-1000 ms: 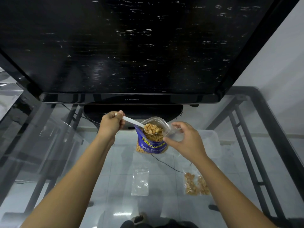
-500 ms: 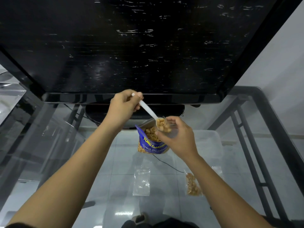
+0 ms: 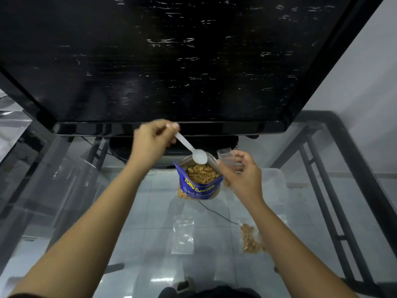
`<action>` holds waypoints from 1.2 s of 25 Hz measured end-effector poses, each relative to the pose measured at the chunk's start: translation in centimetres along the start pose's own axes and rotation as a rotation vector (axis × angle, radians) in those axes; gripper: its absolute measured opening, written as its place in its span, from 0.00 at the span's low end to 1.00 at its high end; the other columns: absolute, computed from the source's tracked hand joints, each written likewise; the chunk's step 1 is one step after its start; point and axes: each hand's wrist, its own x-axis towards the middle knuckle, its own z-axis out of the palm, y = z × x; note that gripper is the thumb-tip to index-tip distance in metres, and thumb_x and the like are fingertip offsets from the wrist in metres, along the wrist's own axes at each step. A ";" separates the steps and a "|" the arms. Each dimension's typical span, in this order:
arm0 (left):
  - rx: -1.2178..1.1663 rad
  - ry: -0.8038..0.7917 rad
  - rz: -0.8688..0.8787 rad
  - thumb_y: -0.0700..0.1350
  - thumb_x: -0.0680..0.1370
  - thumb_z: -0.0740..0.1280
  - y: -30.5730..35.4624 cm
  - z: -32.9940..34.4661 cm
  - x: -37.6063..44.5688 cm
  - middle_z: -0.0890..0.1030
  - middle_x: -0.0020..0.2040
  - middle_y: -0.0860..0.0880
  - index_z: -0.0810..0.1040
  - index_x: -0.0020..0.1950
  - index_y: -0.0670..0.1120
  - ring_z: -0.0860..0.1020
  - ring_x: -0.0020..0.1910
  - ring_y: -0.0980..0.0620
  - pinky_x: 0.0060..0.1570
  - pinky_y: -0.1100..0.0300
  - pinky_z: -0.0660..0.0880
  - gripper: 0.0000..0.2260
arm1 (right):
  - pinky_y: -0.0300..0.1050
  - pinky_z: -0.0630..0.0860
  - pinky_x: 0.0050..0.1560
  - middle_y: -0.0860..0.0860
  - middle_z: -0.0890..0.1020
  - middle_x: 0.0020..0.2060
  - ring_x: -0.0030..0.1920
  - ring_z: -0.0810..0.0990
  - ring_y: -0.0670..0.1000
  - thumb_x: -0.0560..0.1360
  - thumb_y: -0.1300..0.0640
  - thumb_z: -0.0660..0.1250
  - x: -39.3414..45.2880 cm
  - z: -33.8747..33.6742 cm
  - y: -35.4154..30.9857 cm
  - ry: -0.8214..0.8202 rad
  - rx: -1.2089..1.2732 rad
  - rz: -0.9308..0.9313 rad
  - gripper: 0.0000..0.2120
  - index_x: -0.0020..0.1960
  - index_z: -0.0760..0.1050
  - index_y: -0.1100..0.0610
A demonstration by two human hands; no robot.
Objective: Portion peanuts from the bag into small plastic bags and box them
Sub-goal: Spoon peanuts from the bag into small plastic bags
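Head view: spoon [image 3: 194,150] now emptied.

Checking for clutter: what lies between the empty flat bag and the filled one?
Head view: bare glass table between the empty bag and filled bag.

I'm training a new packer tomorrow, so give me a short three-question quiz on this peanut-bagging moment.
1. True or false: the spoon is loaded with peanuts.
2. Which hand holds the spoon: A left, B right?
3. Fill in: the small bag lying nearest the right forearm is ____ (filled/empty).

Key:
1. False; its bowl is empty above the open peanut bag.
2. A; the left hand grips the handle, while the right hand pinches a small bag.
3. Filled; the filled bag holds peanuts, the empty bag none.
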 end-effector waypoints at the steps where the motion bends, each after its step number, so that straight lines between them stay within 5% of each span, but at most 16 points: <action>1: 0.123 -0.080 0.050 0.46 0.76 0.67 -0.7 0.8 -0.7 0.80 0.33 0.51 0.82 0.42 0.49 0.77 0.32 0.63 0.37 0.69 0.73 0.06 | 0.36 0.77 0.41 0.43 0.80 0.47 0.47 0.80 0.46 0.66 0.49 0.75 -0.1 -0.2 0.4 -0.019 0.006 0.019 0.18 0.52 0.72 0.49; 4: 0.255 -0.228 0.092 0.45 0.76 0.67 -2.5 2.7 -2.0 0.82 0.35 0.54 0.83 0.46 0.45 0.78 0.36 0.68 0.39 0.76 0.71 0.07 | 0.29 0.75 0.39 0.45 0.81 0.48 0.48 0.80 0.45 0.66 0.51 0.75 -0.7 -0.6 1.2 -0.110 0.012 0.056 0.18 0.52 0.73 0.49; 9: 0.148 -0.119 -0.294 0.45 0.77 0.65 -3.8 4.4 -1.8 0.83 0.33 0.45 0.82 0.42 0.42 0.82 0.35 0.51 0.44 0.54 0.81 0.09 | 0.27 0.74 0.38 0.46 0.80 0.50 0.51 0.79 0.43 0.69 0.51 0.73 -1.1 -0.8 1.9 -0.163 0.043 0.107 0.18 0.56 0.72 0.51; 15: -0.038 0.005 -0.441 0.45 0.77 0.66 -3.5 4.0 -1.9 0.80 0.31 0.47 0.79 0.36 0.46 0.78 0.30 0.55 0.42 0.59 0.78 0.10 | 0.28 0.75 0.36 0.47 0.81 0.51 0.51 0.79 0.45 0.69 0.53 0.74 -1.1 -1.1 2.0 -0.198 0.055 0.097 0.19 0.57 0.72 0.51; 20: -0.157 0.062 -0.535 0.45 0.78 0.64 -4.5 2.5 -1.5 0.75 0.30 0.46 0.78 0.40 0.41 0.71 0.28 0.54 0.21 0.72 0.67 0.10 | 0.26 0.73 0.37 0.40 0.78 0.47 0.48 0.77 0.41 0.67 0.53 0.75 -1.1 -1.4 1.2 -0.165 -0.039 0.027 0.19 0.55 0.72 0.50; 26: -0.329 0.122 -0.586 0.43 0.79 0.63 -5.8 0.7 -0.6 0.72 0.28 0.47 0.76 0.36 0.44 0.68 0.28 0.54 0.27 0.67 0.68 0.11 | 0.28 0.74 0.37 0.36 0.76 0.43 0.43 0.77 0.37 0.65 0.48 0.76 -0.6 -1.6 0.1 -0.171 -0.295 -0.112 0.19 0.53 0.74 0.49; 30: -0.408 0.155 -0.522 0.44 0.79 0.63 -3.9 -0.6 0.0 0.73 0.26 0.50 0.76 0.38 0.45 0.69 0.28 0.56 0.29 0.67 0.68 0.10 | 0.40 0.79 0.40 0.41 0.78 0.41 0.41 0.79 0.44 0.66 0.47 0.75 -0.4 -0.7 -0.4 -0.224 -0.397 -0.158 0.19 0.53 0.74 0.51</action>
